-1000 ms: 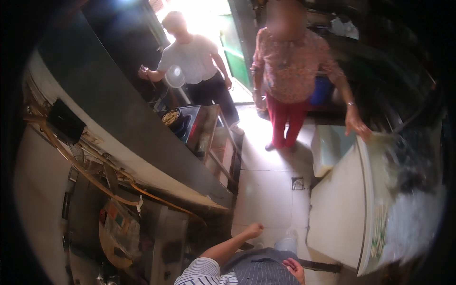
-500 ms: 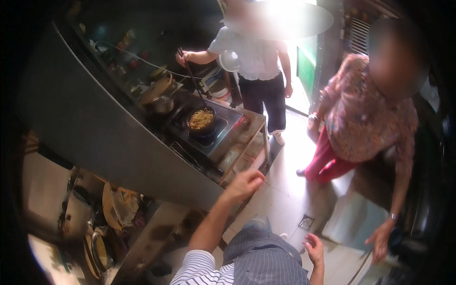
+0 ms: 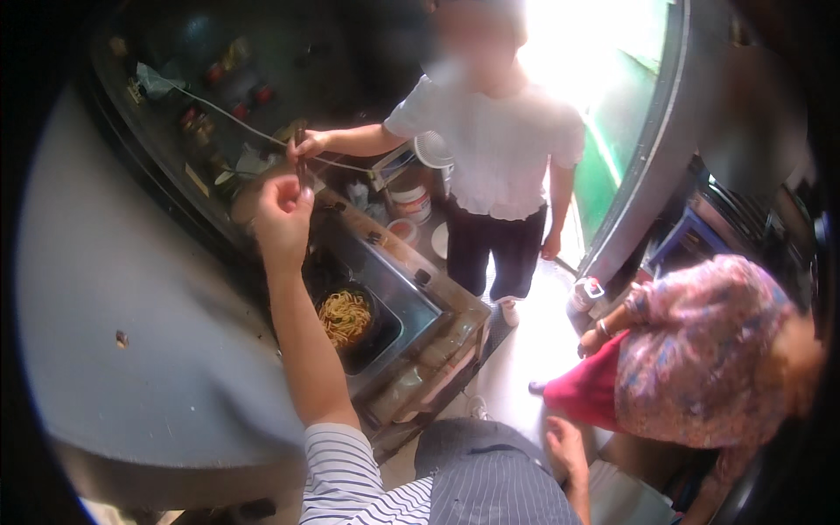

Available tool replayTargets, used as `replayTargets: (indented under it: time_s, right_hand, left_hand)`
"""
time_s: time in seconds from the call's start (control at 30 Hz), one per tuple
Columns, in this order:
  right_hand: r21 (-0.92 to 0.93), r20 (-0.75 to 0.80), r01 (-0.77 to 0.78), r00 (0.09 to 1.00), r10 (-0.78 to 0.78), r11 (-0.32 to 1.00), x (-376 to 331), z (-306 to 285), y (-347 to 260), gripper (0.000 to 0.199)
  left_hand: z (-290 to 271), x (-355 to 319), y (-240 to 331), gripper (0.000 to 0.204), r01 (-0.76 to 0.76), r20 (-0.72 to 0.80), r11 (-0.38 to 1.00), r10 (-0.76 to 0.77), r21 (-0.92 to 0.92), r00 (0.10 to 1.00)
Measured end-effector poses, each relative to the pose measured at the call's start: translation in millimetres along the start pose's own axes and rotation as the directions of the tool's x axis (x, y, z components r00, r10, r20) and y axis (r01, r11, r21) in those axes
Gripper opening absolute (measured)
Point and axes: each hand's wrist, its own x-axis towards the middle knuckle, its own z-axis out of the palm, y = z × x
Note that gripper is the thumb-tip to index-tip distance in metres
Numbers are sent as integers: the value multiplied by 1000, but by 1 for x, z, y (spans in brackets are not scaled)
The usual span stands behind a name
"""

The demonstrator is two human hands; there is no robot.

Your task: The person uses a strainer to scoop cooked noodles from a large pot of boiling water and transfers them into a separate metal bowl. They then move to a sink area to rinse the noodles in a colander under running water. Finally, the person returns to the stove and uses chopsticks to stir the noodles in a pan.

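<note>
My left hand [image 3: 284,210] is stretched out over the stove with its fingers curled in a pinch at the dark chopsticks [image 3: 303,157]. A co-worker's hand [image 3: 306,143] is at the upper part of the same chopsticks. Below and to the right of my left wrist, a dark pan [image 3: 371,313] with noodles [image 3: 344,317] in it sits on the stove [image 3: 411,306]. Low beside my apron hangs my right hand [image 3: 567,446], fingers loose and apart, holding nothing.
A person in a white top [image 3: 499,149] stands beyond the stove; another in a flowered top [image 3: 700,359] bends at the right. A grey curved surface [image 3: 149,332] fills the left. Behind the stove are a white bucket [image 3: 409,201] and a cable [image 3: 232,116].
My left hand has moved up and away over the stove to the chopsticks. These have been lifted out of the noodles. The person in the flowered top has bent down.
</note>
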Motion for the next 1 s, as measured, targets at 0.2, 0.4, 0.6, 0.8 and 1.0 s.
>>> replayTargets:
  time_s: [0.2,0.4,0.6,0.8,1.0]
  right_hand:
    - [-27,198,84,977,-77,996,143,7,-21,28]
    - [-48,429,420,828,-361,906,290,17,-39,26]
    - [-19,741,685,499,-450,728,411,27,-88,28]
    - [73,759,531,520,-392,844,489,-37,5,24]
    - [95,812,644,391,-433,759,507,-18,15,26]
  left_hand:
    - [-102,-35,96,59,-604,-144,770,587,-205,797]
    - [-116,-44,133,50,-289,-237,824,443,487,865]
    - [-82,-42,157,41,5,-296,678,314,735,902]
    - [-40,-15,188,32,155,-374,620,241,770,895]
    - [-20,-26,197,23,223,-440,596,247,772,863]
